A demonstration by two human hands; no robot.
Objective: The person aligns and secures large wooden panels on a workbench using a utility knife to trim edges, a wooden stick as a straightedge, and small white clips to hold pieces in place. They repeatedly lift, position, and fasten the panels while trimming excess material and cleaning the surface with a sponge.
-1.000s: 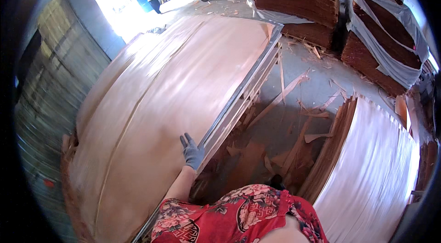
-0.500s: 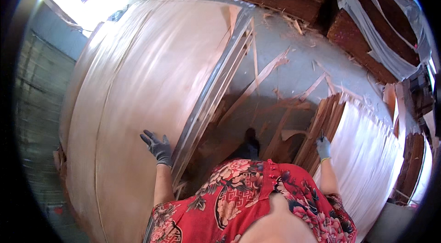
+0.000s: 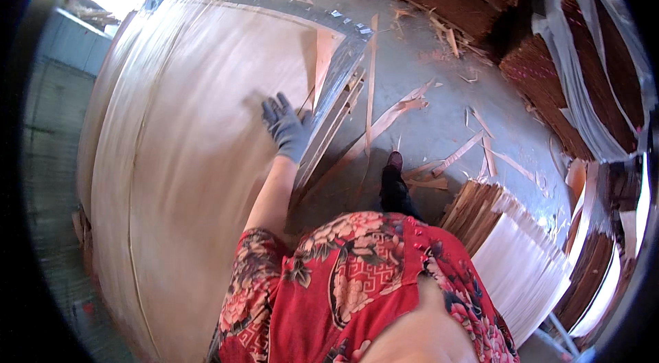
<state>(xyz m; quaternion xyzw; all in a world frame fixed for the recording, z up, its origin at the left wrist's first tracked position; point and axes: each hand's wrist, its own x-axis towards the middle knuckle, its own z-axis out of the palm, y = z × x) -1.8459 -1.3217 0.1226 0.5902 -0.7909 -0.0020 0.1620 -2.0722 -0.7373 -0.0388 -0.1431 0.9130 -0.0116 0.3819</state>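
Note:
My left hand (image 3: 287,133), in a grey glove, reaches over a broad pale wood veneer sheet (image 3: 199,109) near its right edge. Its fingers are spread and hold nothing; whether the palm touches the sheet I cannot tell. Farther along that edge, a torn or lifted corner piece (image 3: 325,54) shows lighter wood. Beneath the sheet, a grey metal-like table edge (image 3: 341,78) runs along the side. My right hand is out of sight, on the side where my body hides part of a stack of white veneer sheets (image 3: 522,260).
Long veneer scraps (image 3: 391,112) litter the grey floor (image 3: 425,40) to the right of the table. Brown wood stacks (image 3: 549,68), partly wrapped in plastic film (image 3: 570,102), stand at the far right. My shoe (image 3: 395,160) is on the floor between table and white stack.
My left hand has moved forward and right to the sheet's edge. My right hand has left the view. I have stepped forward, and the white stack now sits lower in the picture.

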